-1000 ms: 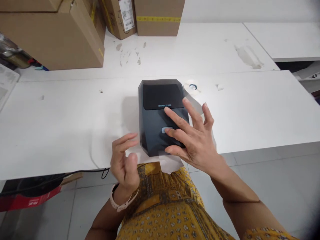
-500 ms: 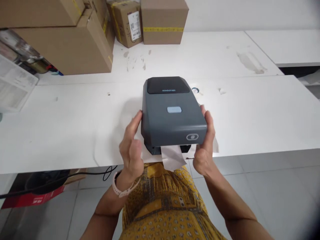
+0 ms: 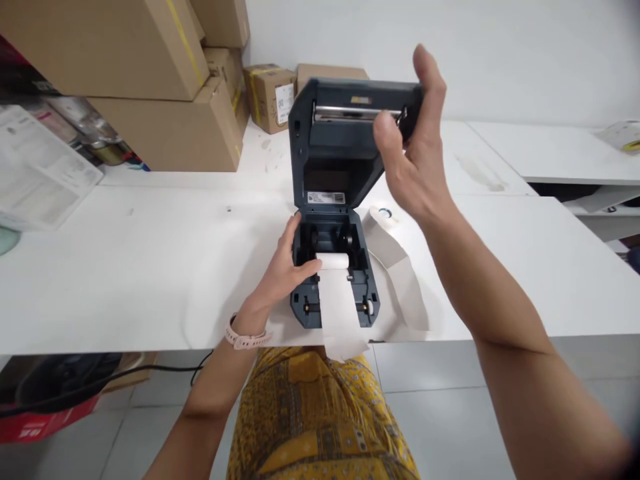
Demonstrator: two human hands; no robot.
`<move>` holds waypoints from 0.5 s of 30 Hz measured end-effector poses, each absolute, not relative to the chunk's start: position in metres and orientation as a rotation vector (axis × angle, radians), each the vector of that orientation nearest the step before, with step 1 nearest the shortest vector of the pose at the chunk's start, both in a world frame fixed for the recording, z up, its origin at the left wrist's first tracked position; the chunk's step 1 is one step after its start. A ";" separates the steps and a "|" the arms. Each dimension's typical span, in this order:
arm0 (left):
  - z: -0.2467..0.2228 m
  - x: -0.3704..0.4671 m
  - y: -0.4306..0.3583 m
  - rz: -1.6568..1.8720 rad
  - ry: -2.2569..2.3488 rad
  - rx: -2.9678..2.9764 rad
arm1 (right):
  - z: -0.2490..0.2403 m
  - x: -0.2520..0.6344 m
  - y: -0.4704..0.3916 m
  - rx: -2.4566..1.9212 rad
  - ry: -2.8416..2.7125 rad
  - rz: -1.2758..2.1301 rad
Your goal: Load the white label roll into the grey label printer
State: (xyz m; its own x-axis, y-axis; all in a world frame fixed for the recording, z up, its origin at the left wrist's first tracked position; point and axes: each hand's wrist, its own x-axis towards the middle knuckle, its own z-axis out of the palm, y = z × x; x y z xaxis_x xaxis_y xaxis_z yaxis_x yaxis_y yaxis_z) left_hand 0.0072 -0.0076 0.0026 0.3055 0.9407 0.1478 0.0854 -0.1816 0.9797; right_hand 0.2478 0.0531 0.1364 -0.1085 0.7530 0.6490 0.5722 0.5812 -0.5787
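Note:
A dark grey label printer (image 3: 370,283) stands on the white table with its lid (image 3: 345,143) raised. My right hand (image 3: 417,147) grips the lid's front right corner, thumb on the inner side and fingers behind. At the printer's left side is my left hand (image 3: 285,270), its fingers apart along the outer wall and its thumb reaching in to the left end of the paper roll (image 3: 334,261). From the roll a white paper strip (image 3: 343,313) runs over the printer's front and past the table edge.
Another strip of paper (image 3: 400,273) curls on the table right of the printer. Cardboard boxes (image 3: 170,133) stand at the back left, beside a clear plastic box (image 3: 45,170). A black cable (image 3: 165,367) hangs below the table's front edge (image 3: 150,351).
The printer's lid has swung up, showing the roll inside. My right hand has risen with the lid. My left thumb has moved into the printer. The view has shifted slightly.

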 end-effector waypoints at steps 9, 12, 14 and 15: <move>0.002 0.007 -0.008 0.990 0.990 1.598 | 0.117 0.225 0.021 -0.937 -1.969 -0.240; 0.005 0.010 -0.009 1.034 1.047 1.579 | 0.093 0.219 -0.001 -1.133 -2.485 0.112; 0.007 0.011 -0.009 1.052 1.085 1.584 | 0.079 0.219 -0.007 -1.138 -2.711 0.314; 0.008 0.012 -0.010 1.055 1.099 1.586 | 0.075 0.220 -0.008 -1.100 -2.769 0.370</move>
State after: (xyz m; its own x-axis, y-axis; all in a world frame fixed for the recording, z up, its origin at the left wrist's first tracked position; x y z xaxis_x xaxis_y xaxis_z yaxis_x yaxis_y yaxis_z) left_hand 0.0119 -0.0096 0.0078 0.2379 0.9604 0.1453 0.1838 -0.1913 0.9642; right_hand 0.2200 -0.0075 0.0746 -0.7231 0.6897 0.0382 0.6555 0.7025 -0.2772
